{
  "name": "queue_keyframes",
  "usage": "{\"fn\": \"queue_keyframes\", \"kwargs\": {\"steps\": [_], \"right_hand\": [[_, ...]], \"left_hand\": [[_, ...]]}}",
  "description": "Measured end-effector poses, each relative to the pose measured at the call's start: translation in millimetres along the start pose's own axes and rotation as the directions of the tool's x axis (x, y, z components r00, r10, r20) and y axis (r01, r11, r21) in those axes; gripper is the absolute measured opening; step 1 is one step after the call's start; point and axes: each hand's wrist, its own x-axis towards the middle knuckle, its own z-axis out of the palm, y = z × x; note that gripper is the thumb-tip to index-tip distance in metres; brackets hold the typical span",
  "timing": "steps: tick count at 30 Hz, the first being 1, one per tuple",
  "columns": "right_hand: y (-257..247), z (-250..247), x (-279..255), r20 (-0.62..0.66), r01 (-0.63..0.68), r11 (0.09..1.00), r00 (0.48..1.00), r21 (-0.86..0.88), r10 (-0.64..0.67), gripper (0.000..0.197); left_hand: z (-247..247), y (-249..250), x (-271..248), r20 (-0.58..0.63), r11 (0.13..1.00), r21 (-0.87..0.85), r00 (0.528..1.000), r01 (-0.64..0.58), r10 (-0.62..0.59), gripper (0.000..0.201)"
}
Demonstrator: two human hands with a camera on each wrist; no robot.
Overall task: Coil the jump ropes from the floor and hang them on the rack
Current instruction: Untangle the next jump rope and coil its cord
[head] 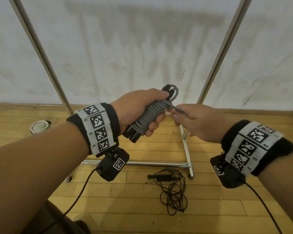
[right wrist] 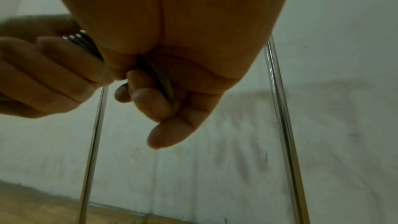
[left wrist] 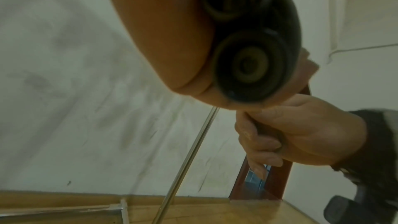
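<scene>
Head view findings: the grey jump rope (head: 148, 116) is wound in tight turns around its two black handles (head: 133, 133), and the bundle is held in the air in front of the rack (head: 46, 59), well above the floor (head: 108, 196). The left hand (head: 135, 110) is wrapped around the bundle, fingers curled under it and thumb over the top. The right hand (head: 195, 123) pinches the free end of the cord just beside the bundle's upper end, where a small loop stands out.

Assessment: the step in hand appears to be securing the tail. To do it well, the left grip should stay firm so the turns do not slacken, while the right keeps the tail taut and tucks it under a turn or through the loop, leaving something to hang by.

A second, black jump rope (head: 172, 190) lies loose and uncoiled on the floor by the rack's base, so the task looks roughly half done at best.

Only the left wrist view shows the handles' round butt ends (left wrist: 249, 64), side by side. Only the right wrist view shows the cord running through the right hand's curled fingers (right wrist: 150, 100). Neither shows the black rope.
</scene>
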Motion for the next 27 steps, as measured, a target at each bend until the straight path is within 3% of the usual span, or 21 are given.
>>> {"fn": "queue_keyframes", "kwargs": {"steps": [3,7,12,15,21,27], "right_hand": [[7.6,0.5,-0.9,0.074,0.011,0.999,0.997,-0.033,-0.008,0.027],[14.9,2.0,3.3,0.182,0.024,0.950,0.983,-0.311,0.035,0.007],[-1.7,2.6,12.0,0.211,0.028,0.889,0.974,-0.457,0.079,0.011],[-9.2,0.6,12.8,0.176,0.063,0.860,0.984,-0.507,0.031,0.014],[-21.8,-7.8,8.9,0.144,0.075,0.903,0.989,-0.422,-0.015,0.041],[-31.5,-13.4,-4.3,0.057,0.048,0.952,0.998,-0.303,-0.033,0.036]], "left_hand": [[6.9,-1.9,-2.4,0.081,0.985,0.170,0.997,0.002,-0.016,0.042],[28.9,-9.7,-2.9,0.240,0.892,0.447,0.953,0.062,-0.186,0.031],[49.3,-24.0,2.8,0.131,0.699,0.701,0.938,0.142,-0.321,0.026],[48.9,-25.4,5.6,0.032,0.648,0.735,0.944,0.200,-0.329,0.031],[42.1,-25.6,9.3,-0.086,0.693,0.676,0.961,0.251,-0.264,0.027],[34.8,-24.9,10.5,-0.198,0.730,0.606,0.949,0.316,-0.246,0.023]]}}
